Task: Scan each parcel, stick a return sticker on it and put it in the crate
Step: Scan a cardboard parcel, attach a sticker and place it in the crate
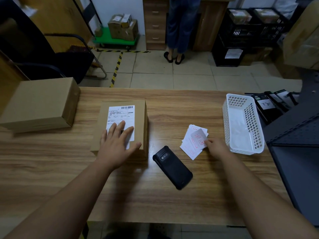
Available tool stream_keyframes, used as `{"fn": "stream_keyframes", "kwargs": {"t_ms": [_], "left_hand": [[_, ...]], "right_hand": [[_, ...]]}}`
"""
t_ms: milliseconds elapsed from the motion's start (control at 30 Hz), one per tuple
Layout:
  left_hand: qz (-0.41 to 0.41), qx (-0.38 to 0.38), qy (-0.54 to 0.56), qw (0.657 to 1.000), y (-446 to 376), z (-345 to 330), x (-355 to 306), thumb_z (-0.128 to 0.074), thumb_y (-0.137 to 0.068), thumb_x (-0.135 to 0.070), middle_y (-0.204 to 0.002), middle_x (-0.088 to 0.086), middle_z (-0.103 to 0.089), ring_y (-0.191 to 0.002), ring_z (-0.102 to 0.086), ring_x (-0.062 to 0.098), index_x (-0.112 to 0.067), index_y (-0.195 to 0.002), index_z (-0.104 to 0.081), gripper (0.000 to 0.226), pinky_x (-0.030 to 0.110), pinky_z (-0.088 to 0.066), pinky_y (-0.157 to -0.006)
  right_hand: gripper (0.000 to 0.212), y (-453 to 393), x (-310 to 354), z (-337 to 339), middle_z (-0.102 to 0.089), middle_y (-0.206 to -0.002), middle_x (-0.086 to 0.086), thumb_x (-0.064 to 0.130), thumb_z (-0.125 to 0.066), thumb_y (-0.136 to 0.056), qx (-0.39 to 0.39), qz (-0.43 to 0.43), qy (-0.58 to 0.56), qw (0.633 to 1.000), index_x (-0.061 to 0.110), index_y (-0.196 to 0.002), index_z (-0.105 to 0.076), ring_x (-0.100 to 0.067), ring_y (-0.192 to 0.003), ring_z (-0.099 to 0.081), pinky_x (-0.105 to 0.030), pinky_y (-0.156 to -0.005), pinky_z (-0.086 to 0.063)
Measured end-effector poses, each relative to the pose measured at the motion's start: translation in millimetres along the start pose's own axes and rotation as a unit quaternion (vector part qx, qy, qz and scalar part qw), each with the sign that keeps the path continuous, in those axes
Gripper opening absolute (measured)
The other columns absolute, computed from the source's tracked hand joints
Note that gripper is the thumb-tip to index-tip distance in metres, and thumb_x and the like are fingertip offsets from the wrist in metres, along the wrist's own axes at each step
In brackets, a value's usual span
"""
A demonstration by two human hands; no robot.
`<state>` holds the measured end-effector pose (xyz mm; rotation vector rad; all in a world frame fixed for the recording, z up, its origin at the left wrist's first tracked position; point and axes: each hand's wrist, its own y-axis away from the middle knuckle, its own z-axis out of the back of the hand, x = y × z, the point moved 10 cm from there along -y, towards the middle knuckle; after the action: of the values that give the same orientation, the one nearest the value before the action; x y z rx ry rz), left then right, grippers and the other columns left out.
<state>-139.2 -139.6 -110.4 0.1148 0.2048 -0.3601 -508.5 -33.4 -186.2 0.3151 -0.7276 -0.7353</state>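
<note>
Right hand (214,147), lower right of centre, pinches a return sticker (198,137) off the pile; left hand (117,144) lies flat and open on the labelled parcel (120,125), centre-left on the worktop (172,107). Best peel cleanly and press it clear of the barcode.

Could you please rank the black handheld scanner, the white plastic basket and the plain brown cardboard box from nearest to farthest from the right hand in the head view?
From the right hand, which pinches the white return stickers:
1. White plastic basket, just to its right.
2. Black handheld scanner, on the table to its left, nearer the person.
3. Plain brown cardboard box, at the table's far left.
</note>
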Motion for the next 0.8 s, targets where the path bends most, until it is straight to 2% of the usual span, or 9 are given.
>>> {"fn": "stream_keyframes", "kwargs": {"t_ms": [133, 233, 300, 367, 500, 567, 633, 733, 800], "left_hand": [[0.001, 0.006, 0.006, 1.0, 1.3, -1.3, 1.1, -0.014, -0.072, -0.084, -0.163, -0.007, -0.011, -0.15, -0.002, 0.02, -0.039, -0.148, -0.029, 0.09, 0.047, -0.003, -0.12], [-0.003, 0.014, 0.012, 1.0, -0.1, -1.3, -0.3, -0.013, -0.071, -0.084, -0.163, -0.006, -0.01, -0.15, -0.001, 0.02, -0.039, -0.149, -0.029, 0.091, 0.048, -0.002, -0.12], [-0.005, 0.027, 0.02, 0.999, -0.8, -0.6, -1.0, -0.012, -0.069, -0.085, -0.163, -0.007, -0.009, -0.15, 0.0, 0.019, -0.039, -0.149, -0.028, 0.094, 0.047, -0.001, -0.119], [-0.009, 0.041, 0.031, 0.999, -0.3, 1.9, 0.2, -0.012, -0.065, -0.085, -0.163, -0.008, -0.009, -0.15, -0.001, 0.018, -0.039, -0.15, -0.026, 0.097, 0.045, -0.002, -0.119], [-0.011, 0.031, 0.172, 0.985, -2.6, 28.2, 11.2, -0.031, -0.066, -0.078, -0.153, -0.005, -0.037, -0.143, -0.029, 0.021, -0.031, -0.146, -0.038, 0.093, 0.044, -0.024, -0.114], [-0.001, -0.002, 0.254, 0.967, -2.1, 50.9, 21.2, -0.049, -0.076, -0.066, -0.14, -0.002, -0.051, -0.132, -0.043, 0.02, -0.023, -0.138, -0.05, 0.076, 0.038, -0.033, -0.108], [0.023, -0.022, 0.344, 0.939, -0.2, 74.6, 30.6, -0.064, -0.088, -0.043, -0.125, -0.006, -0.061, -0.119, -0.054, 0.013, -0.021, -0.127, -0.06, 0.044, 0.028, -0.04, -0.1], [0.052, 0.012, 0.458, 0.887, 3.3, 93.1, 36.0, -0.067, -0.091, -0.026, -0.106, -0.012, -0.067, -0.098, -0.06, 0.001, -0.026, -0.11, -0.067, 0.019, 0.018, -0.045, -0.086], [0.063, 0.041, 0.511, 0.856, 5.3, 94.8, 38.7, -0.069, -0.089, -0.019, -0.093, -0.01, -0.071, -0.084, -0.063, 0.001, -0.027, -0.095, -0.069, 0.01, 0.021, -0.047, -0.078]], "right_hand": [[0.034, 5.8, -3.9, 14.9, -0.066, -0.124, -0.013, 0.023, -0.061, -0.095, -0.076, -0.028, -0.076, 0.994, 0.009, -0.126, -0.064, -0.029, -0.111, -0.059, -0.034, -0.087, -0.042], [0.029, 11.7, -5.0, 23.7, -0.068, -0.117, -0.009, 0.024, -0.065, -0.092, -0.111, -0.037, -0.133, 0.984, 0.01, -0.117, -0.068, -0.025, -0.105, -0.061, -0.034, -0.087, -0.044], [0.028, 16.8, 6.2, 22.3, -0.068, -0.112, -0.007, 0.027, -0.058, -0.096, -0.094, -0.028, -0.132, 0.986, 0.011, -0.116, -0.068, -0.024, -0.101, -0.061, -0.033, -0.083, -0.044], [0.026, 26.9, 33.7, 21.8, -0.067, -0.097, -0.003, 0.027, -0.054, -0.097, -0.067, 0.01, -0.133, 0.989, 0.012, -0.112, -0.069, -0.019, -0.086, -0.06, -0.031, -0.073, -0.043], [0.011, 65.2, 130.1, 12.4, -0.065, -0.079, 0.003, 0.023, -0.058, -0.097, 0.018, 0.131, -0.174, 0.976, 0.022, -0.099, -0.069, -0.01, -0.065, -0.051, -0.021, -0.059, -0.041], [0.009, 86.2, 179.1, -3.5, -0.068, -0.079, 0.002, 0.018, -0.064, -0.093, 0.069, 0.184, -0.202, 0.959, 0.024, -0.093, -0.071, -0.011, -0.065, -0.05, -0.021, -0.06, -0.042], [0.01, 103.3, 216.8, -18.6, -0.069, -0.078, 0.002, 0.014, -0.069, -0.089, 0.102, 0.216, -0.218, 0.946, 0.023, -0.09, -0.073, -0.009, -0.063, -0.05, -0.023, -0.06, -0.042], [0.013, 125.9, 259.4, -32.8, -0.069, -0.075, 0.006, 0.013, -0.07, -0.088, 0.12, 0.254, -0.223, 0.933, 0.026, -0.086, -0.073, -0.002, -0.058, -0.051, -0.018, -0.058, -0.044], [0.012, 136.1, 278.9, -39.6, -0.068, -0.076, 0.007, 0.013, -0.069, -0.089, 0.127, 0.269, -0.234, 0.926, 0.025, -0.086, -0.073, 0.0, -0.057, -0.052, -0.017, -0.058, -0.045]]}}
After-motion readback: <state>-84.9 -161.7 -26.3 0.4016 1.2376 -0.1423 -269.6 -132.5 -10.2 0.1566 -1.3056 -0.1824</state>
